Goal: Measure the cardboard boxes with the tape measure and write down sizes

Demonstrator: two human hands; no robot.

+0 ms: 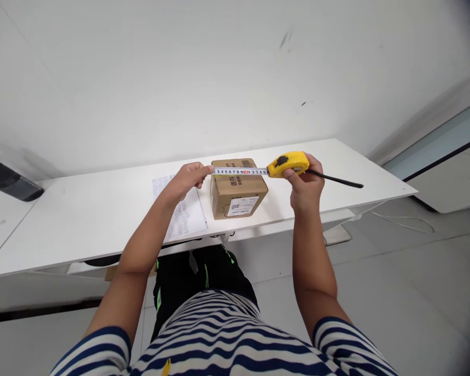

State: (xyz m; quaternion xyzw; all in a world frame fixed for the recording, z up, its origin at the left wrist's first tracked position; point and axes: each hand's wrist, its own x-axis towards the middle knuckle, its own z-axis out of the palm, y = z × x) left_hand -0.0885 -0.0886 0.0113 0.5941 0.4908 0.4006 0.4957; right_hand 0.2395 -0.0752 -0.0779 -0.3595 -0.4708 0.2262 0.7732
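Note:
A yellow tape measure (288, 163) with a black wrist strap is gripped in my right hand (306, 185), to the right of a brown cardboard box (241, 185). Its white blade (241, 171) with black numbers stretches left across the top of the box. My left hand (190, 180) pinches the blade's far end at the box's left edge; the tip is hidden by the fingers. Dark printing marks the top of the box, and a white label (243, 206) is stuck on its front side.
Printed paper sheets (188, 216) lie on the white table (86, 214) under and beside my left hand. A dark cylindrical object (13, 180) is at the far left. Behind the table stands a white wall (180, 78); a cable (411, 216) lies on the floor at right.

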